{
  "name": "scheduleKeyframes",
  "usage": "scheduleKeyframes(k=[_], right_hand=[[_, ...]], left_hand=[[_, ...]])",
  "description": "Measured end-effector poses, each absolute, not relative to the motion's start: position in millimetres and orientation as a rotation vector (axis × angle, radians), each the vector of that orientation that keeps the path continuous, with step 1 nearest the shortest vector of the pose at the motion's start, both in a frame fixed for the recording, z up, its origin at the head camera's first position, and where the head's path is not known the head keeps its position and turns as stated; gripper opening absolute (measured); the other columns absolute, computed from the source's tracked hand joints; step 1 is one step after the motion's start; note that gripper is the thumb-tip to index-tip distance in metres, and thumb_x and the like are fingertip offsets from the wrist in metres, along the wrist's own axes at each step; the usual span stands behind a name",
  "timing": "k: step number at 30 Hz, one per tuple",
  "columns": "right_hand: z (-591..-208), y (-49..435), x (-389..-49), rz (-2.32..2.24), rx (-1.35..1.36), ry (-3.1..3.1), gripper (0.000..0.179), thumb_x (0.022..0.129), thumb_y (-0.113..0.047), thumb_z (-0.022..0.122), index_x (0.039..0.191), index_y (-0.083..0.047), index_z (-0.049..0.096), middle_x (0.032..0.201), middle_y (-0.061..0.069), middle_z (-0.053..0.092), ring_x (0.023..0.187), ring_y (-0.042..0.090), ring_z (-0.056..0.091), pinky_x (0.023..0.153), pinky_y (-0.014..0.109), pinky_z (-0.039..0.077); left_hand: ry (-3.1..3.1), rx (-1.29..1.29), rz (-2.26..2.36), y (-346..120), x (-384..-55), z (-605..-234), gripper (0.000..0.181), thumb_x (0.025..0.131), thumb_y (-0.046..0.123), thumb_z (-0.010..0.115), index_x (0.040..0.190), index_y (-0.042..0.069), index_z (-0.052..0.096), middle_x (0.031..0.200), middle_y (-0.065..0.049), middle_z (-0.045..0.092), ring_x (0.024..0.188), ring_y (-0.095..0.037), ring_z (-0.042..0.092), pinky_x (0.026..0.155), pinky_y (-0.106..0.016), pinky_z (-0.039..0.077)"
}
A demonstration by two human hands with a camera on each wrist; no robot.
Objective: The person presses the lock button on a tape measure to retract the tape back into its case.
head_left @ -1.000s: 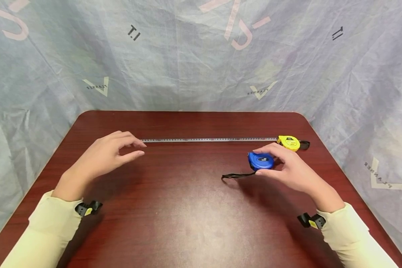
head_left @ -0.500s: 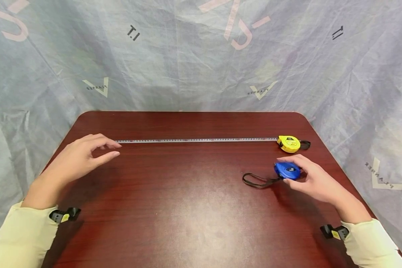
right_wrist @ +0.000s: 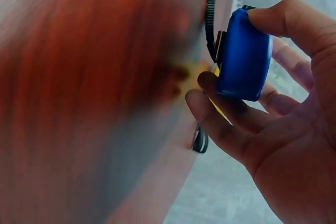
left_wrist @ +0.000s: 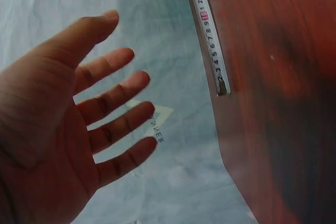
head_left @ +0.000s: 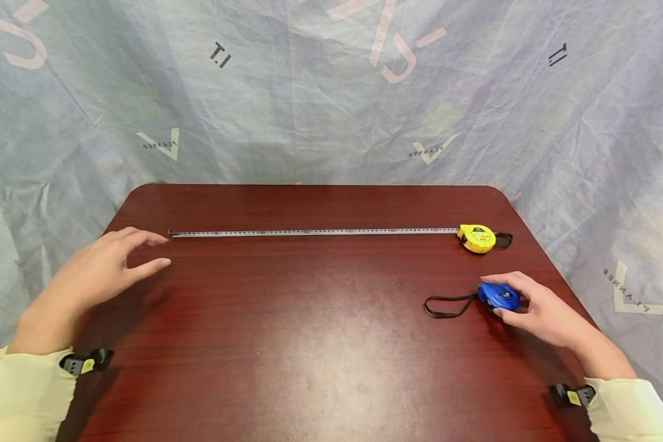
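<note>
In my right hand (head_left: 547, 316) I hold a blue tape measure (right_wrist: 245, 59), pinched between thumb and fingers. Its black wrist strap (head_left: 447, 307) trails to the left in a loop. A yellow tape measure (head_left: 477, 238) lies farther back on the right of the table, its white blade (head_left: 309, 232) drawn out in a straight line to the left. Close to the hooked end of that blade, my left hand (head_left: 102, 265) hovers with fingers spread and nothing in them. In the left wrist view a gap separates the left hand (left_wrist: 100, 103) from the blade (left_wrist: 210, 35).
The reddish-brown table (head_left: 320, 344) has rounded far corners. Grey printed cloth (head_left: 309, 92) hangs behind it and along both sides. A black strap (head_left: 504, 239) sticks out from the yellow tape measure's right end.
My left hand has moved left and slightly toward me, uncovering the yellow tape's blade end. My right hand has carried the blue tape measure right and nearer to me, its strap trailing.
</note>
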State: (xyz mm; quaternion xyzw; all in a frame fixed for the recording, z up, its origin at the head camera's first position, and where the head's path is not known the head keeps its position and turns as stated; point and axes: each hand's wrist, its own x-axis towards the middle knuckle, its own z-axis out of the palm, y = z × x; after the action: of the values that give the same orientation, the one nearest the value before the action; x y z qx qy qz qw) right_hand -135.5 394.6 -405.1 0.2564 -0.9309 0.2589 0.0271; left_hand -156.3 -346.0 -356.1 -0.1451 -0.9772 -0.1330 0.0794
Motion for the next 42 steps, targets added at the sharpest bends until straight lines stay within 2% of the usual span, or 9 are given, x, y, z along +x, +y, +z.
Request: scheduleKeyframes(k=[5, 10, 20, 23, 26, 29, 32, 37, 42], right_hand=[[-409.1, 403.8, -132.3, 0.8, 0.784, -2.872, 0.063, 0.083, -0.003, 0.086, 0.14, -0.012, 0.061, 0.129, 0.002, 0.057, 0.107, 0.004, 0.051, 0.087, 0.008, 0.041], [-410.0, 409.1, -129.7, 0.815, 0.749, -2.904, 0.061, 0.086, -0.007, 0.084, 0.142, -0.015, 0.061, 0.13, 0.0, 0.057, 0.109, 0.002, 0.051, 0.089, 0.006, 0.039], [-410.4, 414.8, -129.7, 0.781, 0.789, -2.899, 0.059, 0.086, -0.008, 0.085, 0.14, -0.015, 0.063, 0.13, 0.001, 0.058, 0.107, 0.004, 0.05, 0.084, 0.011, 0.042], [-404.9, 415.6, -133.6, 0.833, 0.821, -2.897, 0.057, 0.087, -0.006, 0.084, 0.139, -0.012, 0.063, 0.128, 0.004, 0.06, 0.108, 0.002, 0.053, 0.085, 0.011, 0.043], [-395.3, 415.7, -141.0, 0.903, 0.808, -2.865, 0.054, 0.085, 0.0, 0.083, 0.135, -0.009, 0.066, 0.126, 0.005, 0.063, 0.109, 0.0, 0.057, 0.087, 0.01, 0.044], [-384.5, 414.2, -152.7, 0.923, 0.743, -2.831, 0.051, 0.085, 0.002, 0.082, 0.131, -0.013, 0.069, 0.123, 0.0, 0.066, 0.109, -0.003, 0.058, 0.087, 0.01, 0.044], [-375.8, 411.8, -166.0, 0.866, 0.702, -2.829, 0.049, 0.087, -0.002, 0.082, 0.132, -0.015, 0.069, 0.124, 0.0, 0.064, 0.109, -0.006, 0.054, 0.086, 0.011, 0.042], [-365.2, 405.9, -187.0, 0.842, 0.621, -2.849, 0.048, 0.089, -0.008, 0.082, 0.134, -0.01, 0.066, 0.125, 0.002, 0.06, 0.111, -0.005, 0.046, 0.086, 0.015, 0.038], [-357.3, 398.5, -209.1, 0.903, 0.565, -2.855, 0.052, 0.091, -0.01, 0.081, 0.139, -0.007, 0.062, 0.132, 0.009, 0.06, 0.113, -0.003, 0.047, 0.087, 0.012, 0.035]], left_hand=[[-2.95, -0.41, -0.324, -350.4, -155.1, -358.0, 0.047, 0.094, 0.042, 0.076, 0.13, 0.013, 0.066, 0.128, -0.017, 0.062, 0.117, -0.043, 0.056, 0.091, -0.064, 0.043], [-2.94, -0.418, -0.282, -352.5, -155.2, -362.1, 0.048, 0.093, 0.039, 0.077, 0.129, 0.01, 0.065, 0.127, -0.02, 0.062, 0.114, -0.046, 0.057, 0.09, -0.065, 0.043], [-2.947, -0.381, -0.324, -359.3, -160.2, -367.6, 0.049, 0.095, 0.043, 0.075, 0.131, 0.012, 0.065, 0.131, -0.019, 0.058, 0.12, -0.046, 0.053, 0.091, -0.068, 0.041], [-2.941, -0.389, -0.339, -360.2, -163.3, -367.6, 0.049, 0.095, 0.043, 0.075, 0.131, 0.011, 0.065, 0.131, -0.019, 0.058, 0.12, -0.046, 0.053, 0.091, -0.067, 0.041], [-2.945, -0.398, -0.353, -360.1, -168.6, -366.8, 0.05, 0.095, 0.044, 0.074, 0.132, 0.011, 0.064, 0.132, -0.019, 0.057, 0.121, -0.045, 0.053, 0.092, -0.067, 0.041], [-2.948, -0.403, -0.371, -359.1, -175.2, -365.2, 0.051, 0.095, 0.044, 0.074, 0.133, 0.012, 0.064, 0.134, -0.019, 0.056, 0.123, -0.045, 0.052, 0.093, -0.068, 0.04], [-2.943, -0.411, -0.394, -356.5, -182.3, -362.6, 0.052, 0.095, 0.044, 0.074, 0.135, 0.012, 0.063, 0.136, -0.018, 0.055, 0.125, -0.044, 0.051, 0.094, -0.067, 0.04], [-2.91, -0.432, -0.451, -349.3, -195.3, -357.4, 0.051, 0.095, 0.041, 0.076, 0.136, 0.014, 0.062, 0.138, -0.016, 0.054, 0.124, -0.041, 0.052, 0.094, -0.065, 0.041], [-2.877, -0.444, -0.509, -346.3, -206.8, -352.6, 0.052, 0.094, 0.038, 0.077, 0.138, 0.015, 0.061, 0.138, -0.015, 0.054, 0.121, -0.04, 0.054, 0.091, -0.063, 0.042]])
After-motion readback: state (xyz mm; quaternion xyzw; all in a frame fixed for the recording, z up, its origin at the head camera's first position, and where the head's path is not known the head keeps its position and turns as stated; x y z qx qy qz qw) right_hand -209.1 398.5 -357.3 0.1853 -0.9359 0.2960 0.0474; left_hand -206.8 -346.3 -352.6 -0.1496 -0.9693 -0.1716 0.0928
